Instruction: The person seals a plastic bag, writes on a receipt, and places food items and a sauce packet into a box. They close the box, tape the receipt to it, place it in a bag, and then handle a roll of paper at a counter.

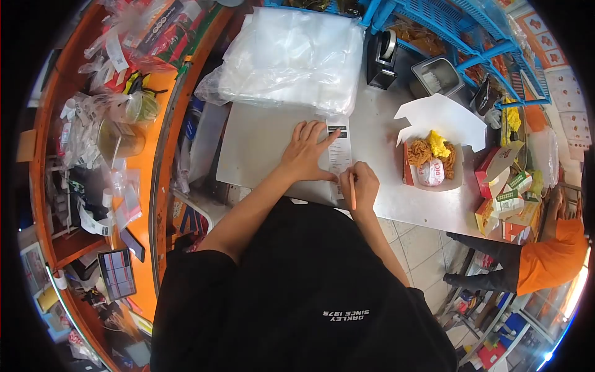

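Observation:
A long printed receipt (339,149) lies on the metal table (387,186). My left hand (305,152) rests flat with its fingers spread, its fingertips at the paper's left edge. At the lower end of the receipt, my right hand (362,185) is closed around an orange pen (352,192). To the right stands an open food box (460,168) holding fried chicken (419,152), a yellow item (437,144) and a round wrapped pack (431,172) with red print. A stack of clear plastic bags (291,59) lies beyond my left hand.
A black tape dispenser (380,61) and a metal container (437,75) stand at the back. More food boxes (499,173) are at the right. Blue crates (446,28) hang above. A person in an orange shirt (551,257) is at far right. An orange shelf (145,186) runs along the left.

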### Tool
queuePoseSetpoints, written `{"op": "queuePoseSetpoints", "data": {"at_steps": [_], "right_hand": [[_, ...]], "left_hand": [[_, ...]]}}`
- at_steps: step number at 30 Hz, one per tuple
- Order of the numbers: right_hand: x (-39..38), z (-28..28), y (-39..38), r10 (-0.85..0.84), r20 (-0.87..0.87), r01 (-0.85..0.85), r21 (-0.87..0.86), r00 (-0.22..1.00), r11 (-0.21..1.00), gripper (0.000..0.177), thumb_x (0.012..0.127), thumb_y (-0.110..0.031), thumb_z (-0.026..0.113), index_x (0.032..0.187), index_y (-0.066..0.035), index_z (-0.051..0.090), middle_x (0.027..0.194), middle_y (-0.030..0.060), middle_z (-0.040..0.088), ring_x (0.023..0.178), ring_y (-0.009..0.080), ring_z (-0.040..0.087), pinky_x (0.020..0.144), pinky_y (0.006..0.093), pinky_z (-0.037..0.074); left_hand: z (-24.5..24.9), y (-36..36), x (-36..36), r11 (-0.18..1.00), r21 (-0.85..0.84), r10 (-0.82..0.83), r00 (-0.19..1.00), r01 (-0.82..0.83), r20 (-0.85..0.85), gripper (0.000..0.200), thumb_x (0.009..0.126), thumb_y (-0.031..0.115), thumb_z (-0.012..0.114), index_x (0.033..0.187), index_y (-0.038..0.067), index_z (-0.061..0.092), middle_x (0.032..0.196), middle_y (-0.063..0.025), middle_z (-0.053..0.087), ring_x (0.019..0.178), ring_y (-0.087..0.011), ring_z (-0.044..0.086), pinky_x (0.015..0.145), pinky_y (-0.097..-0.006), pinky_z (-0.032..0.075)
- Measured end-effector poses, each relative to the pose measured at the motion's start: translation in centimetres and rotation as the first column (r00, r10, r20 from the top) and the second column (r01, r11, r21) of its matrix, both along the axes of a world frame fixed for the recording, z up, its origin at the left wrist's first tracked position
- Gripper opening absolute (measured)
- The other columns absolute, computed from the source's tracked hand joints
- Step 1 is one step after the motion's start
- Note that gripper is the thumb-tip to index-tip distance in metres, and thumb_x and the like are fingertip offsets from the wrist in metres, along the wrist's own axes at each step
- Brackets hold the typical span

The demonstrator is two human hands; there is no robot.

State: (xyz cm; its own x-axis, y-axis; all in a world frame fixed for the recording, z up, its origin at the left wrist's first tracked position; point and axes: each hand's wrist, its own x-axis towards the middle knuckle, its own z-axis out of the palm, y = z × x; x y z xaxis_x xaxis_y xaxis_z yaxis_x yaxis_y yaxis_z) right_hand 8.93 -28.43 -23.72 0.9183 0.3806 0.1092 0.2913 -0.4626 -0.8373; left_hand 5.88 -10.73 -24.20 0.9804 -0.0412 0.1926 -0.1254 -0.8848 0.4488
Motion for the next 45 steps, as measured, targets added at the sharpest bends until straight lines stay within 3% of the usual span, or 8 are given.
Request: {"op": "queuePoseSetpoints", "data": {"at_steps": [1,2,4,6,16,20,25,45], "right_hand": [[0.1,0.2,0.0,0.007,0.402,0.046,-0.121,0.916,0.992,0.018,0.075,0.0,0.062,0.065,-0.003,0.048,0.059,0.0014,0.053,0.051,0.0049,0.046,0.047,0.0229,0.038],[0.0,0.4,0.0,0.007,0.404,0.046,-0.122,0.915,0.991,0.018,0.075,0.0,0.062,0.065,-0.003,0.048,0.059,0.0014,0.053,0.051,0.0049,0.046,0.047,0.0229,0.038],[-0.4,0.7,-0.1,-0.117,-0.106,0.125,0.071,0.987,0.99,0.017,0.075,-0.001,0.062,0.066,-0.003,0.048,0.058,-0.0006,0.05,0.052,0.0034,0.043,0.046,0.0214,0.035],[-0.4,-0.6,-0.3,-0.064,-0.296,0.155,0.292,0.953,0.944,0.017,0.076,-0.001,0.062,0.066,-0.003,0.048,0.057,-0.0022,0.047,0.053,0.0029,0.042,0.046,0.021,0.034],[-0.3,-3.0,-1.0,0.113,-0.448,0.161,0.528,0.887,0.833,0.007,0.082,0.0,0.056,0.082,-0.002,0.049,0.07,0.0006,0.052,0.063,0.0036,0.048,0.056,0.0189,0.039],[-0.4,-3.2,-1.5,0.084,-0.456,0.171,0.49,0.886,0.854,0.003,0.084,-0.001,0.056,0.085,0.0,0.053,0.073,0.0016,0.056,0.066,0.0044,0.05,0.059,0.0189,0.041],[-0.4,-2.2,-1.6,0.011,-0.405,0.185,0.442,0.914,0.878,0.007,0.082,-0.005,0.059,0.083,-0.002,0.053,0.066,0.0002,0.054,0.052,0.0036,0.045,0.047,0.0184,0.037],[-0.8,-1.8,-0.2,0.068,-0.354,0.05,0.314,0.933,0.948,0.016,0.078,-0.001,0.06,0.068,-0.001,0.048,0.06,0.0039,0.055,0.055,0.0056,0.051,0.049,0.0227,0.041]], "left_hand": [[0.0,0.0,0.0,1.0,0.0,0.0,1.0,0.0,-0.009,0.098,0.05,0.055,0.078,0.132,0.013,0.046,0.127,-0.0165,0.037,0.125,-0.034,0.03,0.107,-0.0499,0.019],[0.1,0.0,0.0,1.0,0.001,0.002,1.0,-0.002,-0.016,0.098,0.05,0.055,0.078,0.132,0.013,0.046,0.127,-0.0165,0.037,0.125,-0.034,0.03,0.107,-0.05,0.019],[0.5,0.1,-0.1,1.0,-0.002,0.006,1.0,-0.006,-0.025,0.099,0.05,0.055,0.078,0.132,0.013,0.045,0.127,-0.0165,0.037,0.124,-0.0343,0.03,0.106,-0.0504,0.019],[0.7,-0.2,0.1,1.0,-0.014,-0.022,1.0,0.022,-0.016,0.1,0.049,0.056,0.078,0.133,0.013,0.045,0.127,-0.0165,0.037,0.124,-0.0345,0.03,0.106,-0.0507,0.019],[0.5,-0.5,0.1,0.999,0.031,-0.042,0.999,0.041,0.02,0.092,0.053,0.051,0.079,0.129,0.009,0.048,0.13,-0.0132,0.04,0.125,-0.0313,0.033,0.106,-0.0506,0.021],[-1.2,0.0,0.2,0.981,-0.013,-0.191,0.981,0.192,0.039,0.082,0.059,0.047,0.077,0.125,0.008,0.05,0.133,-0.0083,0.044,0.127,-0.0262,0.036,0.106,-0.0466,0.024],[-0.4,-0.1,0.2,0.99,-0.019,-0.137,0.99,0.137,0.023,0.081,0.059,0.047,0.076,0.126,0.009,0.049,0.134,-0.0092,0.042,0.129,-0.0256,0.034,0.107,-0.0451,0.023],[-0.3,0.0,0.1,0.992,-0.018,-0.121,0.993,0.121,0.014,0.081,0.059,0.05,0.076,0.125,0.011,0.049,0.134,-0.0089,0.043,0.129,-0.0247,0.035,0.108,-0.044,0.021]]}}
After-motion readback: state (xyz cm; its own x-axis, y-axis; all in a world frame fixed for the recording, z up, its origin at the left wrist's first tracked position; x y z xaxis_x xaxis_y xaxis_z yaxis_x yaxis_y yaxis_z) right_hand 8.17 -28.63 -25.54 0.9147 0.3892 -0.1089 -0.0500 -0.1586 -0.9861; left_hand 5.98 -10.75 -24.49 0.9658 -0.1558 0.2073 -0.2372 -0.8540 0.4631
